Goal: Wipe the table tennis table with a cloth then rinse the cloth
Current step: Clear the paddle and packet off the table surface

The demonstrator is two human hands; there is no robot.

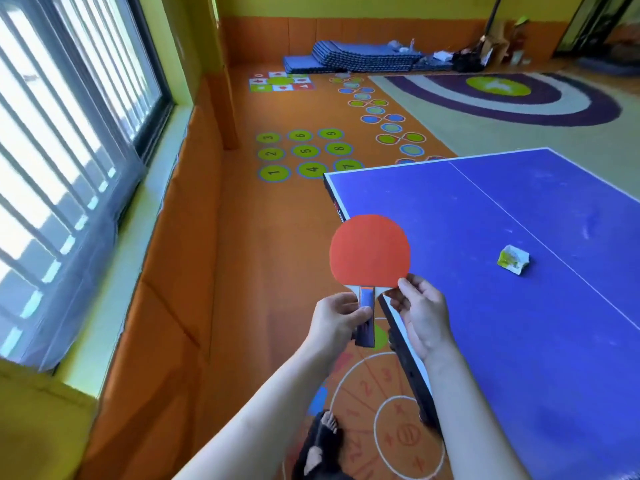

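Note:
A blue table tennis table (519,323) with white lines fills the right side; its surface shows faint smudges. I hold a red-faced paddle (369,251) upright just off the table's left edge. My left hand (337,322) grips its dark handle. My right hand (420,315) pinches the lower right rim of the blade with thumb and fingers. A crumpled white and yellow-green wrapper (513,259) lies on the table to the right of the paddle. No cloth is in view.
An orange floor with numbered green circles (304,150) lies left of the table. A window (62,133) and padded wall run along the left. Folded blue mats (360,57) sit at the far wall, a round purple rug (502,95) beyond the table. My foot (322,441) shows below.

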